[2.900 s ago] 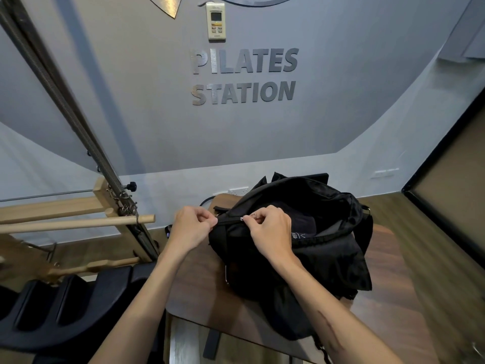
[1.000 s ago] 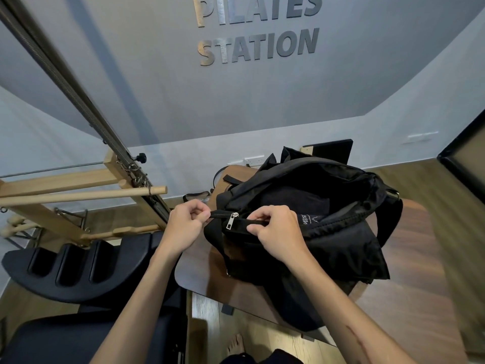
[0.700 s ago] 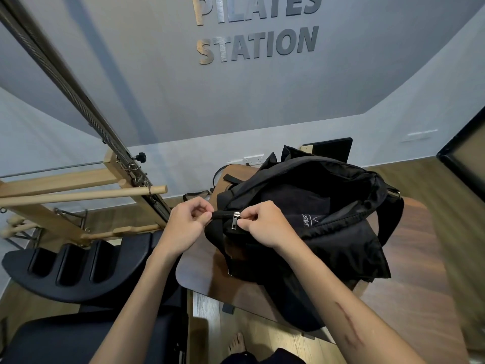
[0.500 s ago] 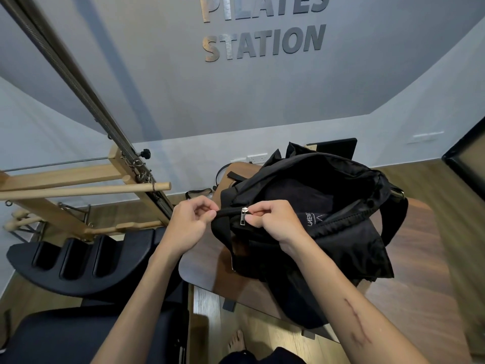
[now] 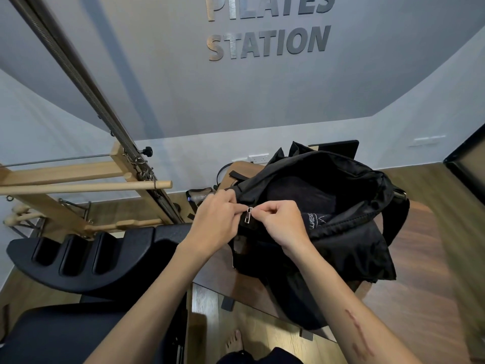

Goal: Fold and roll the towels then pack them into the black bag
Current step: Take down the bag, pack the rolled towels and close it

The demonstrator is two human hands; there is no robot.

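black bag (image 5: 341, 240) mouth open; both hands' fingers (image 5: 265, 212) pinching zipper edge (image 5: 248, 218).

wooden table (image 5: 425, 261), black bag (image 5: 349, 248) (unzipped) on it

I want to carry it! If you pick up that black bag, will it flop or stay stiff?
Probably floppy: the black bag sags and drapes over the table edge, its cloth creased. Its wide-open mouth would likely fold shut when lifted. It looks light for its size, though I can't tell how full it is. Both the left hand and right hand pinch it near the zipper pull.
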